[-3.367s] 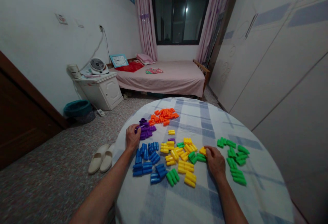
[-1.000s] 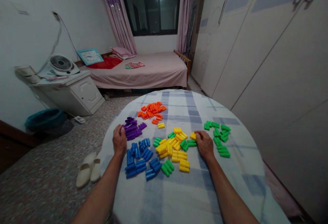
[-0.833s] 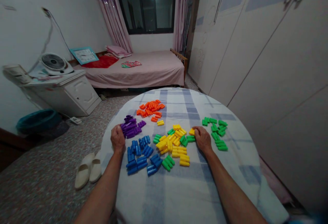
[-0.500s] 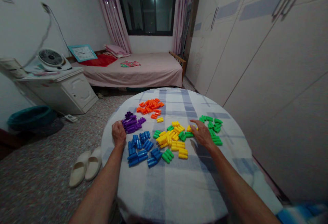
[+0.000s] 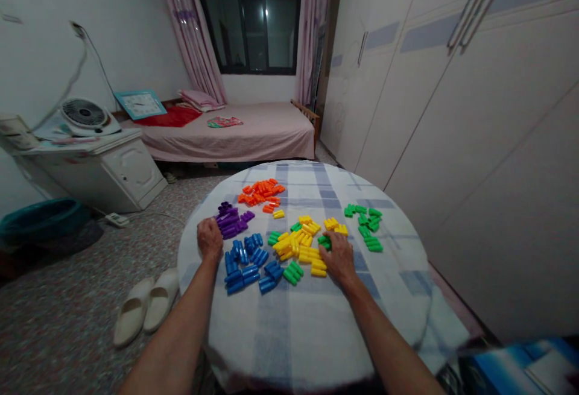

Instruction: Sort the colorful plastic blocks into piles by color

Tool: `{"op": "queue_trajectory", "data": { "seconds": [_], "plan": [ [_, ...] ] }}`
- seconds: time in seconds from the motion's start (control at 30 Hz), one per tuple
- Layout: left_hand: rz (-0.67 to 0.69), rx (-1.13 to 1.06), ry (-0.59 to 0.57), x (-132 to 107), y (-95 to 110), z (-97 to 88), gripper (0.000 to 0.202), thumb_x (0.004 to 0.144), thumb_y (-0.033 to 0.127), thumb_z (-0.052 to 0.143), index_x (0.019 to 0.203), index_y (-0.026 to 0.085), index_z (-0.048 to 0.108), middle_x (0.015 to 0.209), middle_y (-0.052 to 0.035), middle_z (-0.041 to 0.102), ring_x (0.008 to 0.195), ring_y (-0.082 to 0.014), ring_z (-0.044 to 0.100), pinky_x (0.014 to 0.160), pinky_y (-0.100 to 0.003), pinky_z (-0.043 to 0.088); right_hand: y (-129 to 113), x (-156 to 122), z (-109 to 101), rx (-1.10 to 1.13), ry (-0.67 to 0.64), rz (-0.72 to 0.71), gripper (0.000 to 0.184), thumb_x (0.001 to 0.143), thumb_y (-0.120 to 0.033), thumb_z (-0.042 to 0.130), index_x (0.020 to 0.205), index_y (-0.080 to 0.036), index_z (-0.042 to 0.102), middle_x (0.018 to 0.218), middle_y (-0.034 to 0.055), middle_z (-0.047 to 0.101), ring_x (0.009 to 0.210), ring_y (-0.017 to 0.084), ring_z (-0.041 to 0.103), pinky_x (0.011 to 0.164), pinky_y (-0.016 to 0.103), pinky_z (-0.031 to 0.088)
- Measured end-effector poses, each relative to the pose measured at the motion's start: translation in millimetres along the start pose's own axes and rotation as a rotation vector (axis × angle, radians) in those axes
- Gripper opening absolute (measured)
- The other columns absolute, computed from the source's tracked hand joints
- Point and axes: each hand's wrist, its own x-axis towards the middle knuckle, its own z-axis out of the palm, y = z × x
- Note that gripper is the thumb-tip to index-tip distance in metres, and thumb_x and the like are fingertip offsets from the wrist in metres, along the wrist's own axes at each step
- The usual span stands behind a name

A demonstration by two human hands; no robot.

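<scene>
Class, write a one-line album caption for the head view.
Two bare hands, left hand by purple pieces, right hand on mixed yellow-and-green pile, atop a checked round table.

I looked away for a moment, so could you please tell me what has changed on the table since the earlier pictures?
The right hand drew back from beside the green pile to the mixed yellow-and-green pieces. The left hand stayed by the purple pile; the other piles look unmoved.

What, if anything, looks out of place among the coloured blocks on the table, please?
The middle pile is mixed: green blocks lie among the yellow ones, though other piles are one colour. One yellow block lies alone beside the orange pile.
</scene>
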Motion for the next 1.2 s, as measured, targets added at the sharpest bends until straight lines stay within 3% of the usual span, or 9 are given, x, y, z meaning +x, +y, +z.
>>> {"op": "queue_trajectory", "data": {
  "seconds": [0.13,0.27,0.43,0.53,0.7,0.8,1.07,1.2],
  "plan": [
    [-0.025,0.0,-0.01,0,1,0.5,0.03,0.09,0.03,0.029,0.077,0.02,0.055,0.084,-0.0079,0.057,0.099,-0.0247,0.052,0.093,-0.041,0.042,1,-7,-8,-0.018,-0.022,-0.022,0.031,0.076,-0.018,0.048,0.106,-0.02,0.057,0.106,0.0068,0.061,0.103,0.021,0.051,0.091,0.037,0.036],
    [-0.04,0.005,-0.019,0,1,0.5,0.03,0.09,0.03,0.029,0.077,0.02,0.054,0.085,-0.0089,0.057,0.098,-0.0255,0.052,0.092,-0.041,0.042,19,-10,-21,-0.04,-0.064,-0.076,0.032,0.078,-0.018,0.046,0.108,-0.021,0.058,0.109,0.007,0.061,0.106,0.021,0.052,0.092,0.037,0.036],
    [-0.041,0.011,-0.022,0,1,1.6,0.03,0.09,0.029,0.028,0.078,0.02,0.055,0.089,-0.0102,0.058,0.102,-0.0253,0.051,0.094,-0.041,0.041,37,-7,-43,-0.226,0.073,0.021,0.037,0.08,-0.02,0.045,0.116,-0.019,0.056,0.121,0.0106,0.056,0.121,0.027,0.043,0.101,0.047,0.03],
    [-0.034,0.016,-0.034,1,1,2.4,0.03,0.09,0.028,0.03,0.074,0.02,0.054,0.087,-0.0092,0.058,0.102,-0.0247,0.051,0.095,-0.04,0.04,16,-12,-49,-0.168,0.072,-0.045,0.04,0.081,-0.023,0.047,0.12,-0.019,0.054,0.128,0.0117,0.052,0.127,0.029,0.037,0.104,0.049,0.027],
    [-0.026,0.028,-0.037,0,-1,2.5,0.032,0.091,0.028,0.03,0.072,0.02,0.054,0.087,-0.0093,0.058,0.101,-0.0244,0.051,0.094,-0.039,0.04,-55,-41,-39,0.114,-0.251,-0.419,0.042,0.082,-0.024,0.051,0.125,-0.025,0.051,0.132,0.007,0.05,0.125,0.022,0.04,0.102,0.04,0.033],
    [-0.024,0.029,-0.031,0,-1,1.9,0.033,0.091,0.03,0.029,0.076,0.019,0.056,0.089,-0.0101,0.059,0.101,-0.0248,0.052,0.094,-0.039,0.041,-82,-56,-29,0.106,-0.334,-0.443,0.043,0.081,-0.021,0.053,0.124,-0.029,0.051,0.13,0.0057,0.051,0.118,0.022,0.046,0.099,0.039,0.034],
    [-0.019,0.001,-0.041,-1,0,1.4,0.031,0.089,0.025,0.031,0.083,0.018,0.061,0.093,-0.0106,0.06,0.105,-0.0244,0.051,0.095,-0.039,0.041,-85,-67,-22,-0.014,-0.285,-0.38,0.035,0.078,-0.017,0.052,0.113,-0.022,0.055,0.122,0.0084,0.054,0.11,0.024,0.047,0.098,0.04,0.032],
    [-0.03,-0.013,-0.04,-1,0,1.6,0.031,0.089,0.024,0.031,0.082,0.019,0.061,0.091,-0.0097,0.06,0.106,-0.0239,0.051,0.097,-0.038,0.039,-91,-50,-30,0.061,-0.263,-0.349,0.029,0.078,-0.018,0.052,0.106,-0.02,0.056,0.111,0.0084,0.055,0.102,0.022,0.049,0.091,0.035,0.037]
  ]
}}
